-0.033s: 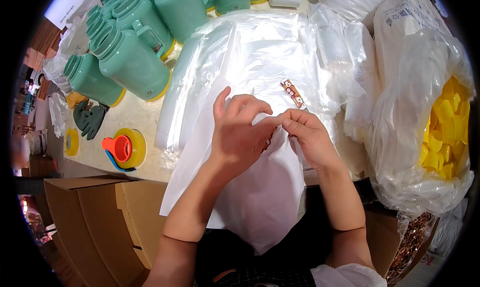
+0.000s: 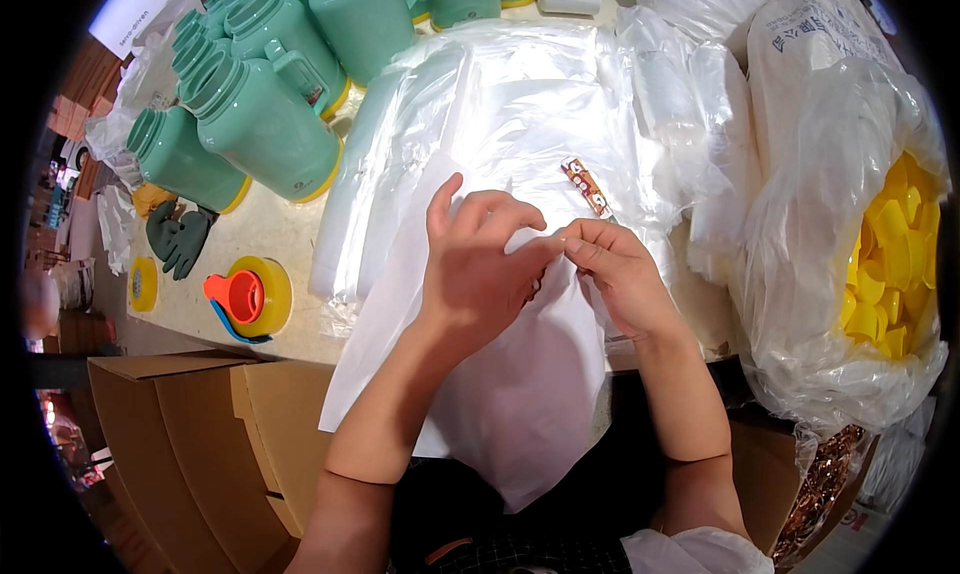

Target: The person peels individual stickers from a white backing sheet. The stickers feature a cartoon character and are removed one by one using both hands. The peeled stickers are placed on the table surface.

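Observation:
My left hand is over a white sheet that hangs off the table's near edge into my lap. Its thumb and index finger pinch together, and a bit of a brown patterned strip shows below the palm; most of it is hidden. The other fingers are raised and curled. Fingertip to fingertip with it, my right hand is closed in a pinch, and what lies between its fingers is too small to make out. Just beyond the hands, another brown strip with white marks lies on a stack of clear plastic bags.
Several green jugs with yellow bases stand at the far left. Nearer are a dark glove, a yellow lid and a red ring-shaped part. A plastic sack of yellow pieces stands right; an open carton sits below left.

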The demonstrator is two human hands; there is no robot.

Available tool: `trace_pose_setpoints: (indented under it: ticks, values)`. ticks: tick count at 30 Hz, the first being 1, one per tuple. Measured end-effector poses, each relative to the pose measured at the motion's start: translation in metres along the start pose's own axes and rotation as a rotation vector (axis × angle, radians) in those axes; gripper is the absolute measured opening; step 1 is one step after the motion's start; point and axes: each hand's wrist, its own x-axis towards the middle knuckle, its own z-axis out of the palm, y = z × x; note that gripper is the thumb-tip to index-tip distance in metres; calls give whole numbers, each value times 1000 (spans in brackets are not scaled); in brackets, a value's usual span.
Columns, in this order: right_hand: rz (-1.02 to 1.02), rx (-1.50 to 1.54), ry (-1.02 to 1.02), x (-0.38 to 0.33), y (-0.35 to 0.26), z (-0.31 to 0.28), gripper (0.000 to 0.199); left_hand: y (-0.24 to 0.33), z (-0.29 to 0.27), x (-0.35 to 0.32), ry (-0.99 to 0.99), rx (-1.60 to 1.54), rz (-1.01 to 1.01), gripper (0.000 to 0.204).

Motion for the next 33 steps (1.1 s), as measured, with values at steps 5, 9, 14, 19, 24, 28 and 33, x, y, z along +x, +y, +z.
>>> trace_pose_setpoints:
  ticks: [5, 9, 14, 19, 24, 28, 33]
  values:
    - [-20, 51, -18, -1, 0, -1, 17, -1, 2, -3, 31, 10, 47, 26]
    - [57, -59, -18, 0, -1, -3, 16, 0, 0, -2, -6, -3, 4, 24]
    - [93, -25, 38, -8, -12, 10, 13, 0, -4, -3, -97, 28, 58, 21]
    - [122, -37, 14, -1, -1, 7, 12, -4, -5, -10, -76, 52, 62, 26]
    - [120, -14, 21, -1, 0, 6, 13, -4, -6, -11, -56, 45, 74, 22]
    - [-92, -35, 113, 9, 14, -8, 13, 6, -14, -9, -7, 55, 76, 12]
    - [-332, -737, 451, 18, 18, -16, 13, 25, -46, -7, 98, -33, 57, 13]
